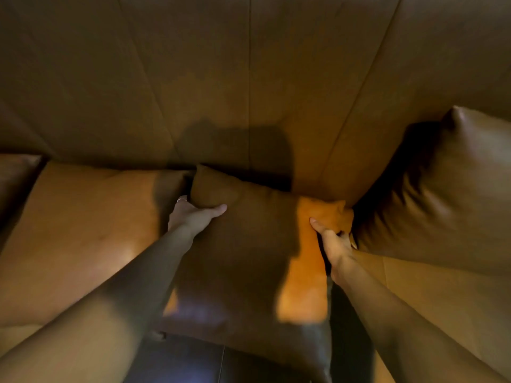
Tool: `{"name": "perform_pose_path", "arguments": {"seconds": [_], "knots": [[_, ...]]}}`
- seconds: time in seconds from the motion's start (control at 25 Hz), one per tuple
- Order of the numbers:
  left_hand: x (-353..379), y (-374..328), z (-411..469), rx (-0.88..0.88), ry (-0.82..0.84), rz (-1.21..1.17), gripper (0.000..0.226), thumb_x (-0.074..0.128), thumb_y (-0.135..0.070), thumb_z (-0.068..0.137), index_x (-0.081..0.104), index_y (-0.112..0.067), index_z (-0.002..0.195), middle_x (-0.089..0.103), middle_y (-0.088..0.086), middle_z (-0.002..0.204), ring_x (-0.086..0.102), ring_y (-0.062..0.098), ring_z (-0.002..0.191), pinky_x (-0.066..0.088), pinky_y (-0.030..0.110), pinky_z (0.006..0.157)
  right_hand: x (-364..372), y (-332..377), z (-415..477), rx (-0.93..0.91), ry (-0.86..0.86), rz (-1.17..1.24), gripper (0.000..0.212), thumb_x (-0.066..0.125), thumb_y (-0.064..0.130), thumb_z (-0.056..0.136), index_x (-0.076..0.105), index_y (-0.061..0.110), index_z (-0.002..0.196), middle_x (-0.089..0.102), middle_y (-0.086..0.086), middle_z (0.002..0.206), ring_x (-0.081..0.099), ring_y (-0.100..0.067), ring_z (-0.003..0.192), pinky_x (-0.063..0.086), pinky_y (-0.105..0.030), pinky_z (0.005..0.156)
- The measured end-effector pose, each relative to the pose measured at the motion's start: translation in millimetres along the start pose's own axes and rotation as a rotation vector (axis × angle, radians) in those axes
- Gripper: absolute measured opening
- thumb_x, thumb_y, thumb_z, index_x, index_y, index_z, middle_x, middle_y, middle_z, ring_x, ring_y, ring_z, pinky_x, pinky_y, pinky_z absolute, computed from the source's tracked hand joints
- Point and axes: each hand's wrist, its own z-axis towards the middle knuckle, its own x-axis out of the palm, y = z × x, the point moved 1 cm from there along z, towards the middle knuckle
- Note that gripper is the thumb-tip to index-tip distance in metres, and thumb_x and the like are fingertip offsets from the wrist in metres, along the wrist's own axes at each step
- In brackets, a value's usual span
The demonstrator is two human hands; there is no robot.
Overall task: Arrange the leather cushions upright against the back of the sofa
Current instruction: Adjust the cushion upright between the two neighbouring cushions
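A brown leather cushion (249,258) fills the middle of the head view, its far edge touching the sofa back (249,78). My left hand (193,215) grips its upper left side, thumb on the front face. My right hand (336,239) grips its upper right edge near the corner. The cushion leans from the seat toward the sofa back; I cannot tell how steeply. A second leather cushion (442,194) stands tilted against the sofa back on the right, touching the held one.
The tan sofa seat (83,230) spreads to the left of the held cushion. A darker armrest or cushion edge (16,172) shows at the far left. A dark floor (193,363) lies below the seat's front edge. The light is dim.
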Motion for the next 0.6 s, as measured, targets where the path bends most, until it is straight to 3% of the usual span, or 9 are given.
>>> {"name": "perform_pose_path", "arguments": {"seconds": [0.16,0.28,0.48,0.6], "knots": [[-17,-38,-35,0.058,-0.082,-0.157,0.114,0.085,-0.069,0.055,0.043,-0.014,0.145,0.058,0.005,0.138,0.056,0.03,0.125,0.046,0.044,0.105,-16,40,-29,-0.193,0.06,0.005,0.099,0.081,0.053,0.062,0.035,0.028,0.146,0.055,-0.004,0.139,0.056,-0.032,0.119,0.043,-0.052,0.105],[-28,-75,-57,0.145,-0.122,-0.364,0.109,0.083,-0.072,0.053,0.048,-0.013,0.138,0.063,0.0,0.126,0.059,0.024,0.121,0.046,0.039,0.104,-27,86,-45,-0.362,0.121,0.03,0.091,0.081,0.038,0.074,0.032,0.021,0.148,0.053,0.0,0.137,0.053,-0.022,0.116,0.041,-0.041,0.104],[-36,-111,-62,0.253,-0.167,-0.572,0.105,0.077,-0.07,0.066,0.034,-0.022,0.148,0.056,0.0,0.134,0.053,0.024,0.127,0.041,0.046,0.11,-36,137,-50,-0.466,0.145,0.045,0.089,0.079,0.01,0.075,0.028,0.017,0.147,0.052,-0.004,0.131,0.053,-0.023,0.114,0.043,-0.039,0.101],[-35,-119,-53,0.205,-0.042,-0.565,0.135,0.078,-0.081,0.047,0.021,-0.024,0.156,0.047,0.004,0.149,0.045,0.029,0.136,0.036,0.054,0.113,-33,145,-43,-0.45,0.197,0.019,0.091,0.078,0.003,0.077,0.023,0.016,0.149,0.049,-0.004,0.132,0.05,-0.021,0.112,0.041,-0.036,0.093]]}}
